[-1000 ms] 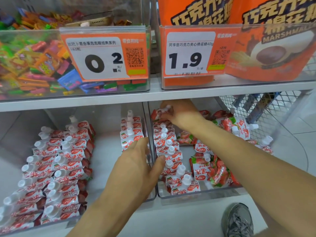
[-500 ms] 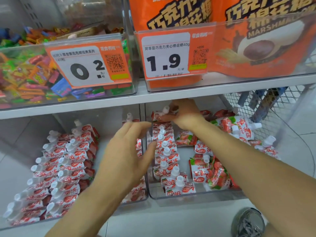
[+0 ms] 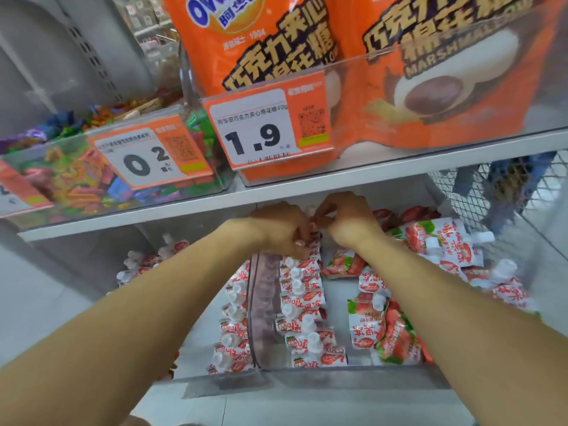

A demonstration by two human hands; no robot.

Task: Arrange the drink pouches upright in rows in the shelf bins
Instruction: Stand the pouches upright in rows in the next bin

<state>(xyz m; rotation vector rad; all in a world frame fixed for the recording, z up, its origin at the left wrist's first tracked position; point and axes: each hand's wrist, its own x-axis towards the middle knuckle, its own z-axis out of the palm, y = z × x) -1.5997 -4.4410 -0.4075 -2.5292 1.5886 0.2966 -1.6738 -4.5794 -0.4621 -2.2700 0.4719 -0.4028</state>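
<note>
Red-and-white drink pouches with white caps fill clear bins on the lower shelf. In the right bin (image 3: 353, 375) one upright row of pouches (image 3: 302, 305) runs front to back along its left wall. Loose pouches (image 3: 384, 330) lie flat and jumbled to its right. Both hands reach to the back end of that row, under the upper shelf. My left hand (image 3: 281, 230) has its fingers curled on the rearmost pouches (image 3: 314, 238). My right hand (image 3: 350, 221) pinches the same pouches from the right. The left bin holds more upright pouches (image 3: 235, 330).
The upper shelf edge (image 3: 307, 187) hangs just above my hands. It carries a candy bin (image 3: 92, 179) and orange marshmallow bags (image 3: 430, 87) with price tags. A wire mesh panel (image 3: 522, 192) closes the right side. A clear divider wall (image 3: 261, 309) separates the two bins.
My left hand rose from the front of the divider and moved back to join my right hand at the rear of the row. The camera tilted upward.
</note>
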